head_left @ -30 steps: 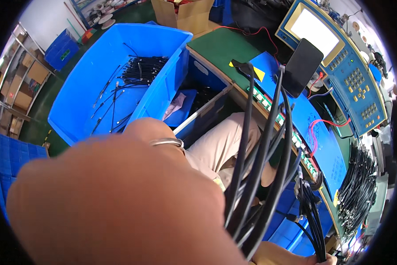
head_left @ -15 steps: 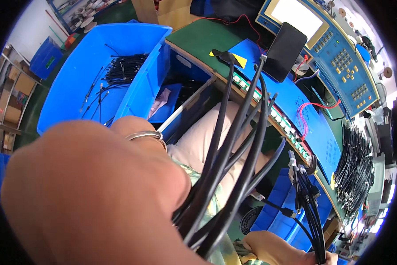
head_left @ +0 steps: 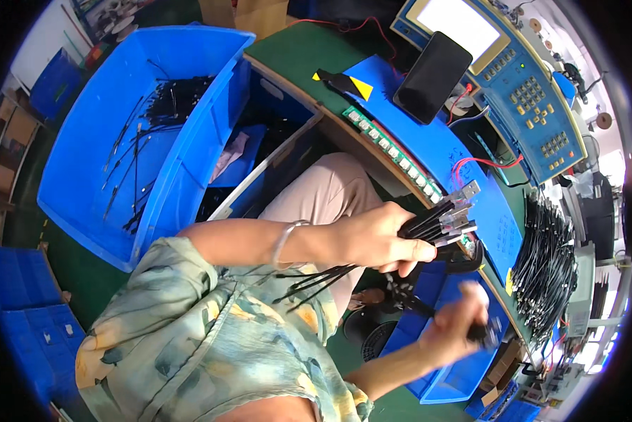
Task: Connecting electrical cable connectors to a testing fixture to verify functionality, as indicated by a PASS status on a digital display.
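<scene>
My left hand (head_left: 375, 239), with a bracelet on its wrist, is closed round a bundle of black cables (head_left: 428, 224). Their silver USB plugs point right, over the edge of the bench, and thin tails hang out behind the hand toward my lap. Lower right, my right hand (head_left: 456, 325) is smeared by motion but curled round black cables (head_left: 483, 333). Part of that bunch sticks out to its left. Below the left hand's plugs, a green connector strip (head_left: 393, 149) runs along the bench edge, partly hidden by the bundle.
At left stands a blue bin (head_left: 84, 176) with loose black cables inside. Another blue bin (head_left: 439, 380) sits below my right hand. On the bench are a phone (head_left: 434, 77), a blue tester (head_left: 534, 105), a blue sheet (head_left: 499, 211) and a large cable pile (head_left: 546, 260).
My left hand has swung from close to the camera toward the bench edge, its cables now lying rightward. My right hand has risen from the lower edge, still with cables.
</scene>
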The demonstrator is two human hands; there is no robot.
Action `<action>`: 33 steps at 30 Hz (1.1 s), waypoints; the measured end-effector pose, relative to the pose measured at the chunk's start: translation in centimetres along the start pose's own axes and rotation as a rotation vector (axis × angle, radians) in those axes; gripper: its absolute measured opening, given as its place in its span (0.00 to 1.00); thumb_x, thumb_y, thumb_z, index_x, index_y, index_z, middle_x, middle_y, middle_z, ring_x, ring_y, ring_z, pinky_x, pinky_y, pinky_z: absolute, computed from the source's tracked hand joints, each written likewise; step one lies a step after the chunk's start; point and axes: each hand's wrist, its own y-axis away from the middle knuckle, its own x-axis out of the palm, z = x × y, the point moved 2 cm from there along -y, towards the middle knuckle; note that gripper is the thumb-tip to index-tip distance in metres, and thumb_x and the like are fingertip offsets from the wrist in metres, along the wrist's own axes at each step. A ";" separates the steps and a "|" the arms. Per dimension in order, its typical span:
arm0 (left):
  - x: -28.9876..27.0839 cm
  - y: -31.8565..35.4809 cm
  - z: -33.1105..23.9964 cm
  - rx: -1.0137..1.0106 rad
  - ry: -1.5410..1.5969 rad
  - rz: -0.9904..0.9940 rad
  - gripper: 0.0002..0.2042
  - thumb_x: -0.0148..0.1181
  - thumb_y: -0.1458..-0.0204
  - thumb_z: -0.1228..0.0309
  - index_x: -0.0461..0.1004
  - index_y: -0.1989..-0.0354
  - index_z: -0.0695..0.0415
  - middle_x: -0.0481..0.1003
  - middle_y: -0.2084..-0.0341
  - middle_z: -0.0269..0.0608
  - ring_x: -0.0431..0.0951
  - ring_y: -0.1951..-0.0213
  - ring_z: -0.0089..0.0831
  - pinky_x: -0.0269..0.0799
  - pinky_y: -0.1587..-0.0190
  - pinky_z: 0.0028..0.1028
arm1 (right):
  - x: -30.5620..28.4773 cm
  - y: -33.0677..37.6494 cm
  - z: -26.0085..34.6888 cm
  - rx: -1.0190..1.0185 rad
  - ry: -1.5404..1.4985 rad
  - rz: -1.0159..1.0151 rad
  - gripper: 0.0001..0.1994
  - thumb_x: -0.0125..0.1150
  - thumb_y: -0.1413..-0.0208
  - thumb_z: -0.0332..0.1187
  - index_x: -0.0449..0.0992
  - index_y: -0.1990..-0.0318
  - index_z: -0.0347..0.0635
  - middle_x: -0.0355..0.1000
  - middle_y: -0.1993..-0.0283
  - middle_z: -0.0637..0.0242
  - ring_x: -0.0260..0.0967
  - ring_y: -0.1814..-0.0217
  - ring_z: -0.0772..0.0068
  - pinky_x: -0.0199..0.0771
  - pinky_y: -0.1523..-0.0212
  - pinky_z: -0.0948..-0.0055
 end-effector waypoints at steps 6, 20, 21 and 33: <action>0.2 -1.9 3.1 -0.098 -0.022 -0.001 0.11 0.54 0.53 0.65 0.71 0.77 0.61 0.70 0.87 0.33 0.65 0.86 0.15 0.60 0.83 0.16 | 2.0 -0.9 -4.5 0.210 -0.036 0.184 0.04 0.55 0.54 0.24 0.72 0.71 0.32 0.59 0.86 0.77 0.47 0.89 0.91 0.39 0.90 0.87; 0.2 -2.4 6.0 -0.360 -0.096 0.301 0.10 0.52 0.53 0.69 0.71 0.77 0.65 0.71 0.84 0.35 0.70 0.81 0.19 0.66 0.76 0.19 | 1.3 -4.3 -2.7 0.045 -0.017 0.311 0.12 0.53 0.51 0.33 0.70 0.63 0.31 0.62 0.82 0.75 0.44 0.87 0.92 0.40 0.87 0.88; 0.3 -2.4 6.2 -0.367 -0.094 0.304 0.10 0.52 0.53 0.69 0.71 0.77 0.65 0.71 0.84 0.35 0.70 0.81 0.19 0.66 0.76 0.19 | 1.3 -4.5 -3.1 -0.003 -0.002 0.366 0.08 0.51 0.50 0.27 0.69 0.64 0.33 0.69 0.77 0.69 0.43 0.87 0.94 0.39 0.90 0.90; 0.4 -3.3 5.2 -0.150 0.030 0.172 0.09 0.53 0.53 0.68 0.71 0.75 0.64 0.72 0.83 0.38 0.68 0.84 0.18 0.63 0.80 0.18 | -0.8 -2.0 -5.5 0.285 0.152 0.204 0.06 0.57 0.55 0.26 0.72 0.68 0.34 0.60 0.85 0.78 0.46 0.89 0.91 0.40 0.89 0.88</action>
